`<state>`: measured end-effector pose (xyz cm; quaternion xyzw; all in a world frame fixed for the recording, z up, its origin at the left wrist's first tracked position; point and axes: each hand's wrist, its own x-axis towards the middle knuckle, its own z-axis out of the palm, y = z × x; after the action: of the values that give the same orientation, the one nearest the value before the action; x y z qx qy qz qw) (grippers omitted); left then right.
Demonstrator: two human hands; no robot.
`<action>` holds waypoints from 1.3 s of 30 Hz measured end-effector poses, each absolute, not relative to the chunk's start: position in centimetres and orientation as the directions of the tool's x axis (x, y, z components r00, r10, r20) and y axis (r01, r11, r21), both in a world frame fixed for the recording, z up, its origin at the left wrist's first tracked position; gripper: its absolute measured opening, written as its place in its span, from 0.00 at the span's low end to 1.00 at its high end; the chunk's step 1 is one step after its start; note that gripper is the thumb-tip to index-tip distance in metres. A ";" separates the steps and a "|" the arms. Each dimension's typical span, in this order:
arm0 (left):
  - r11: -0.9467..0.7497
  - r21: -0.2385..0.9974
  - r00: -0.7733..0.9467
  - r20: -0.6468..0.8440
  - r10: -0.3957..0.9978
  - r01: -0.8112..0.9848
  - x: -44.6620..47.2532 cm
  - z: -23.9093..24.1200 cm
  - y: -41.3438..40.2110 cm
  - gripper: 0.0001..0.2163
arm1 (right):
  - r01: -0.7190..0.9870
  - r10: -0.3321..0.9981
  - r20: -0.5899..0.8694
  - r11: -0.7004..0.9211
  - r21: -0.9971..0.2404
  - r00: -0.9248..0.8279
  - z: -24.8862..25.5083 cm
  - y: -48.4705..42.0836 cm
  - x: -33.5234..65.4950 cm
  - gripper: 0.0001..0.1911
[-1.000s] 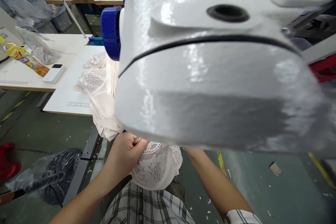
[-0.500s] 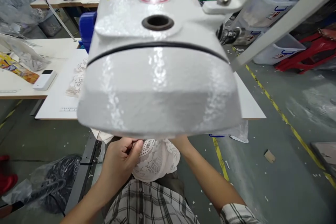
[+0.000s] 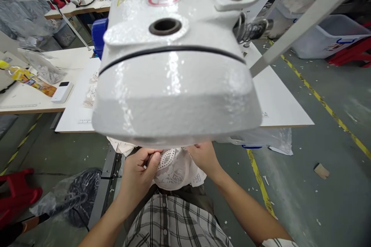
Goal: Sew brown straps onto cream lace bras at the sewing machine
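Note:
A pale lace bra [image 3: 174, 173] hangs between my hands, just below the front of the white sewing machine head [image 3: 174, 100]. My left hand [image 3: 138, 171] pinches its edge at the left, thumb and curled fingers together. At the upper right edge of the lace, my right hand [image 3: 205, 159] is closed on the fabric, its fingertips partly behind the machine head. A white printed label [image 3: 198, 178] sticks out at the lower right of the bra. The machine head hides the needle area and the top of the bra.
The white worktable [image 3: 285, 102] spreads to both sides of the machine. Left of it lie lace pieces [image 3: 91, 90], a white device [image 3: 62, 92] and a yellow-labelled bottle [image 3: 31, 81]. A slanted white post [image 3: 292, 38] rises on the right. Cream fabric [image 3: 121, 146] hangs left of my hands.
My right hand has come further out from behind the machine head. Both hands still hold the bra, which sits slightly higher and further right in view. The camera view has shifted.

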<state>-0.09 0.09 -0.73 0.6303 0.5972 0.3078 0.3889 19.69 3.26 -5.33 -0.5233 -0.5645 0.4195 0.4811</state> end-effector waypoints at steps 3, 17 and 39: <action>0.027 0.864 0.085 -0.080 0.993 0.503 -0.3 -1.0 0.0 0.11 | 0.137 0.995 0.087 0.080 -0.987 0.047 -5.3 2.7 19.6 0.10; -0.017 0.867 0.016 0.010 1.000 0.498 0.1 -1.1 0.0 0.10 | 0.136 0.994 0.057 0.043 -0.990 0.098 -5.2 0.5 18.0 0.19; 0.293 0.950 0.309 -0.313 0.898 0.109 3.3 -2.5 -4.5 0.11 | -0.052 0.978 -0.161 -0.169 -0.984 -0.129 -5.8 -6.4 20.8 0.13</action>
<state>3.30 -4.46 -2.48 0.5057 0.4979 0.3125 0.6314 20.77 -6.43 -5.82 -0.4916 -0.4709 0.5856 0.4400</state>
